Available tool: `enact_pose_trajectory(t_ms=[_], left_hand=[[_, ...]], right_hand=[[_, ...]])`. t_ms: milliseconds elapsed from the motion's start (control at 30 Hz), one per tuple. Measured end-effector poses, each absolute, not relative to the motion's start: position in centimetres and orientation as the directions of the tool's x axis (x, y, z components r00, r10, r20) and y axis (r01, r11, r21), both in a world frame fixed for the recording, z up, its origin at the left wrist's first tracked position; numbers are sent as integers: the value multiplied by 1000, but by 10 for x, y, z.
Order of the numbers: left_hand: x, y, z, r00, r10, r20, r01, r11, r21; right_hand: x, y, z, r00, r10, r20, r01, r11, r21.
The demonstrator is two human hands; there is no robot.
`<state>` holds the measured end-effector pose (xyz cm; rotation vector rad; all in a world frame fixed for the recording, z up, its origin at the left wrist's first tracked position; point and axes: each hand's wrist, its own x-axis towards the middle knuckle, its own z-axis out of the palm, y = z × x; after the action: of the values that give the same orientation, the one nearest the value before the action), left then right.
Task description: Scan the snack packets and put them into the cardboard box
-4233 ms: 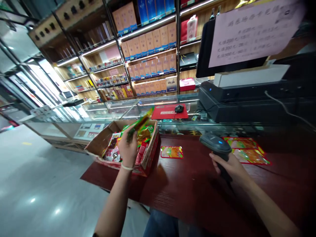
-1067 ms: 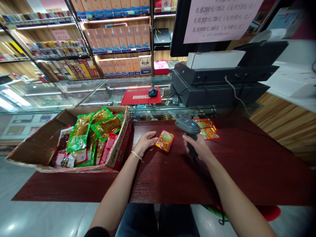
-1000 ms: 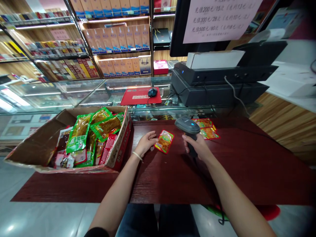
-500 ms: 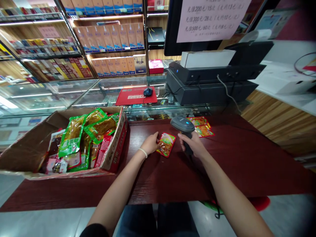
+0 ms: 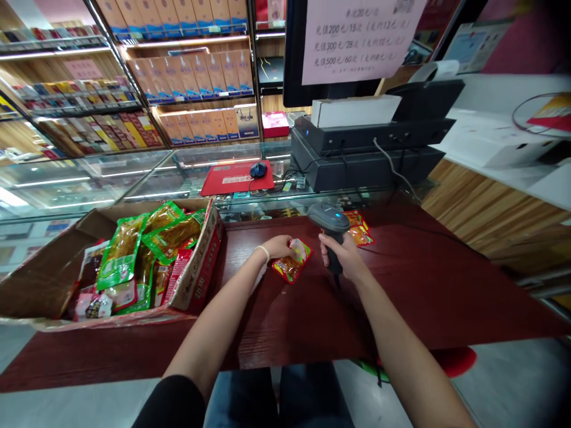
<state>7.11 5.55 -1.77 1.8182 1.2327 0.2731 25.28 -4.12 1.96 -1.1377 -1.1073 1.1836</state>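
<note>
My left hand (image 5: 277, 246) is over a small red-edged snack packet (image 5: 291, 270), with its fingers closed on the packet's upper part. The packet lies at a slant on the dark red wooden table (image 5: 276, 333). My right hand (image 5: 347, 255) is wrapped round the handle of a barcode scanner (image 5: 329, 219), whose head points left above the table, beside the packet. Behind the scanner lie more red-edged snack packets (image 5: 360, 233), partly hidden by it. An open cardboard box (image 5: 209, 252) on the left holds several green and red snack packets (image 5: 125, 246).
A glass display counter (image 5: 178, 178) runs behind the table, with a red mouse pad (image 5: 218, 178) and a mouse (image 5: 257, 170) on it. At the back right stand a monitor (image 5: 294, 53) and a black cash drawer (image 5: 357, 169). The scanner's cable hangs over the front edge.
My left hand has turned the snack packet and shifted it slightly left, its fingers now reaching over the top. The scanner stays in my right hand. The view has moved slightly.
</note>
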Motion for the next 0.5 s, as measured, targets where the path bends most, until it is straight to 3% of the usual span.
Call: enact_pose_trajectory(t_ms=[67, 133, 267, 367, 500], left_hand=[[61, 53, -24, 412, 877, -249, 367, 91, 926], [50, 49, -31, 269, 936, -225, 36, 224, 974], [33, 40, -45, 32, 992, -123, -478, 123, 870], [26, 38, -50, -64, 994, -87, -617, 29, 786], [23, 37, -49, -77, 992, -102, -633, 30, 773]], right_hand=[[254, -41, 20, 74, 997, 33, -116, 42, -992], [254, -41, 20, 67, 997, 41, -121, 49, -991], [252, -41, 18, 68, 996, 54, -83, 60, -995], [249, -41, 15, 66, 997, 29, -22, 30, -999], [247, -40, 11, -9, 1000, -30, 113, -28, -993]])
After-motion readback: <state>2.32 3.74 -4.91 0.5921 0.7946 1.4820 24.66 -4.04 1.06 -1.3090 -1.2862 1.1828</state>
